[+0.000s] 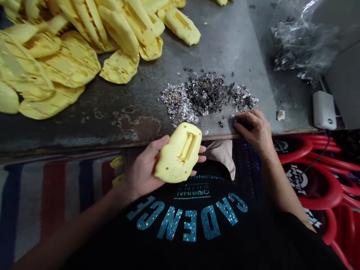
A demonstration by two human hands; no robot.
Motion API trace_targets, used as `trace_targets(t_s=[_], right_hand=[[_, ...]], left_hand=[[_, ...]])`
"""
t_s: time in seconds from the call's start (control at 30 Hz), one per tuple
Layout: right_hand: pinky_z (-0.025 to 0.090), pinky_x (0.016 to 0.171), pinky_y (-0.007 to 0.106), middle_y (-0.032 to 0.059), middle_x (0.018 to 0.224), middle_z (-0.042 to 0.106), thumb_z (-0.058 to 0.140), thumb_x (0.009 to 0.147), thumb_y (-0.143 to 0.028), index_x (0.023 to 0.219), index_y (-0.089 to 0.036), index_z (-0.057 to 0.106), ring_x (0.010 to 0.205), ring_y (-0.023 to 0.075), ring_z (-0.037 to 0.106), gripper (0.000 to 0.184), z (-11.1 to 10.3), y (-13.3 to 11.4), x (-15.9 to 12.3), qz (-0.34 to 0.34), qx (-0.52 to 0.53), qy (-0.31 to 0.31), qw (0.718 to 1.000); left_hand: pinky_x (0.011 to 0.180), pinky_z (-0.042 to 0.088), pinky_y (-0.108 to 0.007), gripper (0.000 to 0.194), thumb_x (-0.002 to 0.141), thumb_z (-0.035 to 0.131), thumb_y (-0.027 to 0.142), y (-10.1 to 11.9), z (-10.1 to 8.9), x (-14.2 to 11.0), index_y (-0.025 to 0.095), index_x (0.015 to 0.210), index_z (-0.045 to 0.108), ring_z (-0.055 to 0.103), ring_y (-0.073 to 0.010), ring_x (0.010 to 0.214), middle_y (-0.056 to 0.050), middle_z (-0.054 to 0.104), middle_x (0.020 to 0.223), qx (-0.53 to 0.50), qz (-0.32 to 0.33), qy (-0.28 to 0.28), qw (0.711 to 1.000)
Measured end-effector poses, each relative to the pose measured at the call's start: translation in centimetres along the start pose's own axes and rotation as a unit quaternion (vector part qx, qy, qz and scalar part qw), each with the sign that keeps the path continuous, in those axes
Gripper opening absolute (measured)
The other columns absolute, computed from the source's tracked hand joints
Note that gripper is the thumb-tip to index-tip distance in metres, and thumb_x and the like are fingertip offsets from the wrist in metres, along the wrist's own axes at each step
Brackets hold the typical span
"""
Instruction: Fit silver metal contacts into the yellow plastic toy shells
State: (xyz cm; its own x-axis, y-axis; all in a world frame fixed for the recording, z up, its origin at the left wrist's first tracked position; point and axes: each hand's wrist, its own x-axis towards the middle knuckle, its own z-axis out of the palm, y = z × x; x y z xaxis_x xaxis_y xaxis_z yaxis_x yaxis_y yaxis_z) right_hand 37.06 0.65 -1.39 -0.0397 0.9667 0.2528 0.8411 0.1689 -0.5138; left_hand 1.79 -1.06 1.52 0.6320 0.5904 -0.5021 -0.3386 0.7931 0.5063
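I have the shell (173, 155) in view at the near edge of the desk (233, 45), held up just off it in the left hand (147, 167). It is pale yellow and smooth, with wavy, rounded sides. A long rectangular recess runs down its upper part, small holes sit near the edges, and a cluster of fine perforations marks the lower end. Of my two hands, the left grips it, thumb along one side, fingertips showing past the other. The right hand (254, 129) rests on the desk with thumb and fingers drawn together; I can't tell whether it pinches anything.

Just beside the right hand I see a heap of metal bits (209, 93), silvery and dark. Farther left lie more yellow shells (70, 60), piled up. On the right are a clear bag (300, 45) and a white box (324, 110).

For writing, I read CADENCE in glittering blue on the black shirt (197, 255), under a smaller line beginning ORIGI. The red rings (332, 187) carry white lettering I can't make out.
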Motion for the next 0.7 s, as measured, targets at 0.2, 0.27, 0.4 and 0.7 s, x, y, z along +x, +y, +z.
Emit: trace_targets(t_s=[0.2,0.27,0.4,0.7], right_hand=[[0.063,0.101,0.053,0.0103,0.111,0.079,0.072,0.106,-0.040,0.110,-0.027,0.084,0.109,0.0330,0.076,0.018,0.2,-0.2,0.4,0.001,-0.016,0.012,1.000],[0.063,0.101,0.053,0.0101,0.111,0.079,0.074,0.105,-0.041,0.108,-0.028,0.084,0.110,0.0334,0.075,0.017,0.4,-0.1,0.6,0.006,-0.027,0.015,1.000],[0.064,0.098,0.053,0.0082,0.104,0.079,0.073,0.105,-0.040,0.103,-0.029,0.084,0.106,0.0327,0.076,0.016,0.3,-0.2,0.4,0.012,-0.031,0.030,0.999],[0.062,0.084,0.051,0.0018,0.106,0.088,0.083,0.105,-0.024,0.117,-0.039,0.084,0.093,0.0284,0.082,0.019,-2.4,-10.4,-1.5,-0.163,0.105,0.032,0.981]], left_hand=[[0.077,0.076,-0.043,0.067,0.108,0.065,0.076,0.1,-0.3,0.7,0.021,0.141,0.086,0.085,-0.0408,0.124,-0.018,0.087,0.137,-0.006,0.012,0.010,1.000],[0.075,0.076,-0.043,0.068,0.110,0.061,0.076,0.1,-0.4,0.9,0.021,0.141,0.086,0.085,-0.0394,0.121,-0.018,0.087,0.137,-0.007,0.017,0.010,1.000],[0.070,0.075,-0.039,0.067,0.111,0.061,0.076,0.1,-0.3,1.0,0.021,0.141,0.085,0.085,-0.0379,0.118,-0.018,0.087,0.137,-0.013,0.028,-0.009,0.999],[0.074,0.076,-0.043,0.071,0.111,0.059,0.068,-0.9,-0.1,-0.2,0.017,0.162,0.067,0.086,-0.0394,0.120,-0.021,0.083,0.144,-0.048,0.003,-0.112,0.993]])
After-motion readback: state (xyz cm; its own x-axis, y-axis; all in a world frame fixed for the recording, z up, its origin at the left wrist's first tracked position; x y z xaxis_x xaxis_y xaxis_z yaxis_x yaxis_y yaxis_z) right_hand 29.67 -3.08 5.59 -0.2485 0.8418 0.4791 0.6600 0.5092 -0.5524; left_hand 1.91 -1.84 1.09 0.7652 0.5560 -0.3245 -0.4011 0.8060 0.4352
